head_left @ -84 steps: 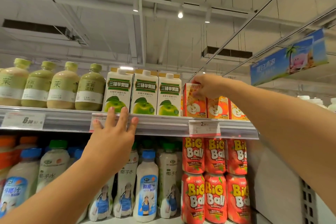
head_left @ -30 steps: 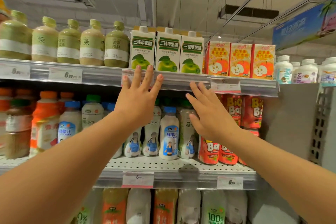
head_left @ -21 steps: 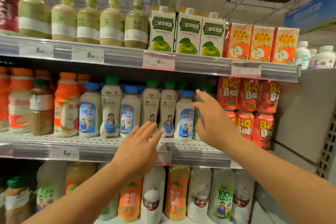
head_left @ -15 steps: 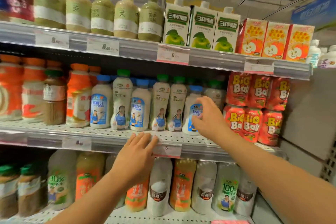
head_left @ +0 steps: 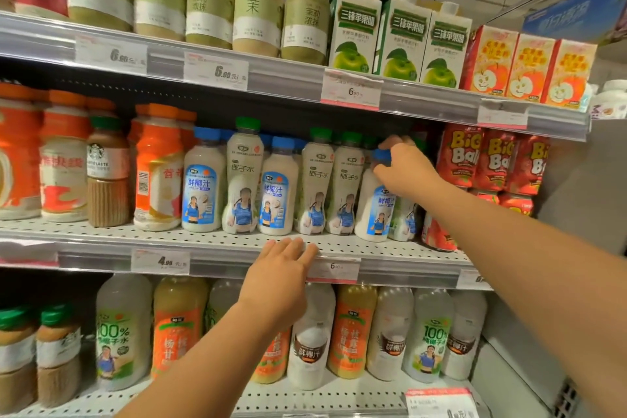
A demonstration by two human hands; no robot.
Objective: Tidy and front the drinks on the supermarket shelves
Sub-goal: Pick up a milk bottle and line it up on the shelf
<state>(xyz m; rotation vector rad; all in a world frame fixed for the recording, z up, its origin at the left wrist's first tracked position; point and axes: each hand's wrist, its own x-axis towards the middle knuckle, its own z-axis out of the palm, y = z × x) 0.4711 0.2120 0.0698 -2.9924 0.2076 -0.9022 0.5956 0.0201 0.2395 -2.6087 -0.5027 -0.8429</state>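
The top shelf (head_left: 288,78) looked finished: its green bottles (head_left: 210,7), apple cartons (head_left: 403,37) and small orange juice boxes (head_left: 529,68) stood in even rows at the front edge, labels out. The middle shelf (head_left: 203,241) was the one in hand and seemed only partly done; its white coconut drink bottles (head_left: 244,176) alternated blue and green caps and sat at slightly uneven depths, so sorting and pulling forward appeared to remain. The bottom shelf (head_left: 305,397) showed no sign of attention and probably still waited. The right hand (head_left: 405,168) was curled around the neck of a blue-capped bottle (head_left: 376,210) standing on the middle shelf, just beside the red cans (head_left: 492,159). The left hand (head_left: 278,276) rested with straight fingers on the middle shelf's front rail, beside a price tag (head_left: 334,268), holding nothing.
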